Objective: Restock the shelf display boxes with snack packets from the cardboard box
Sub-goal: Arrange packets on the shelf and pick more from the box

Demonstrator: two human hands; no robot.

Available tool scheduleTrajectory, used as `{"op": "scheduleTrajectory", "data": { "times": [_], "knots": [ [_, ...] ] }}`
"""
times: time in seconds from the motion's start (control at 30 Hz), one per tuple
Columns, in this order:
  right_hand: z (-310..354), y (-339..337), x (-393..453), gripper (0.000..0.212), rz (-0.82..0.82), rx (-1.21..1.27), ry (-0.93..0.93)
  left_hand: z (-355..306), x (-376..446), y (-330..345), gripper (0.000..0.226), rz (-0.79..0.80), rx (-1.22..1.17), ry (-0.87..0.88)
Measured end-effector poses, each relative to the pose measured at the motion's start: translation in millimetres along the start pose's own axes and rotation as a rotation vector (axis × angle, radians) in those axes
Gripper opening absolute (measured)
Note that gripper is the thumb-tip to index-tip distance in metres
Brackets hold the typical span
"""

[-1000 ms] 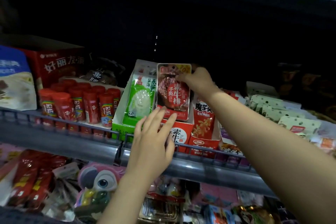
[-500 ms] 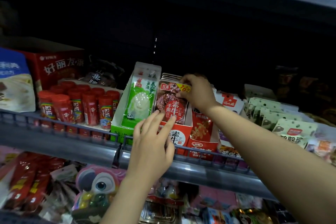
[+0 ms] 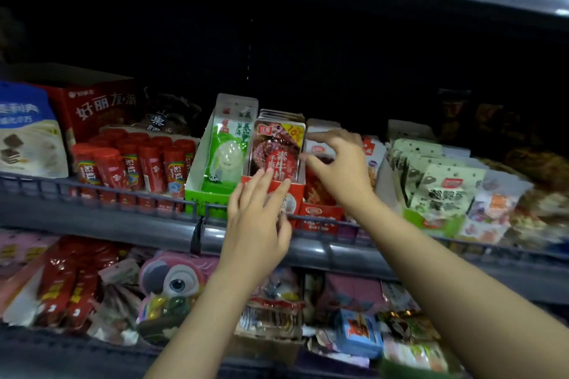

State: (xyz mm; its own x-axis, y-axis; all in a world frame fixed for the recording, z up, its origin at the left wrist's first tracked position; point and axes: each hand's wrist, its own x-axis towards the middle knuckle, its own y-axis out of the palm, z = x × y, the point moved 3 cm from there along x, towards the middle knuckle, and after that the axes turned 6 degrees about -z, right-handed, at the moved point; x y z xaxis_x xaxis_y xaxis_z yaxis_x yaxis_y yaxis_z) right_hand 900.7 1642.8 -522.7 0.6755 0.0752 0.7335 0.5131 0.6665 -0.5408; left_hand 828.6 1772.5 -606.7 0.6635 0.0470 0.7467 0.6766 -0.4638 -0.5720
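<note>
The red snack packet (image 3: 277,152) stands upright at the front of a row of like packets in the red display box (image 3: 294,195), on the upper shelf behind the wire rail (image 3: 129,194). The left hand (image 3: 257,224) lies flat against the front of that box, fingers straight, their tips touching the packet's lower edge. The right hand (image 3: 338,163) hovers just right of the packet, fingers loosely curled and holding nothing, in front of the next red box (image 3: 321,214). To the left sits a green box (image 3: 212,197) with a green packet (image 3: 228,152), then red tubes (image 3: 135,163). Pale green packets (image 3: 440,191) fill the right side.
</note>
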Motion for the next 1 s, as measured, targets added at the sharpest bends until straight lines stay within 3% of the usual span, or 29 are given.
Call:
{"op": "scheduleTrajectory", "data": {
  "times": [0.2, 0.33, 0.57, 0.77, 1.0],
  "knots": [
    [-13, -28, -95, 0.018, 0.071, 0.150, 0.129, -33, -47, -5, 0.036, 0.135, -0.209, -0.204],
    [-32, -24, -173, 0.019, 0.105, 0.252, 0.313, -37, -92, 8, 0.031, 0.272, -0.277, -0.360],
    [-77, 20, -310, 0.017, 0.303, 0.315, 0.656, -14, -199, 64, 0.024, 0.501, -0.313, -0.692],
    [-107, 64, -405, 0.019, 0.494, 0.303, 0.901, 12, -299, 108, 0.021, 0.656, -0.287, -1.006],
    [-123, 108, -489, 0.018, 0.710, 0.301, 1.114, 39, -374, 144, 0.033, 0.839, -0.131, -1.166]
  ]
}}
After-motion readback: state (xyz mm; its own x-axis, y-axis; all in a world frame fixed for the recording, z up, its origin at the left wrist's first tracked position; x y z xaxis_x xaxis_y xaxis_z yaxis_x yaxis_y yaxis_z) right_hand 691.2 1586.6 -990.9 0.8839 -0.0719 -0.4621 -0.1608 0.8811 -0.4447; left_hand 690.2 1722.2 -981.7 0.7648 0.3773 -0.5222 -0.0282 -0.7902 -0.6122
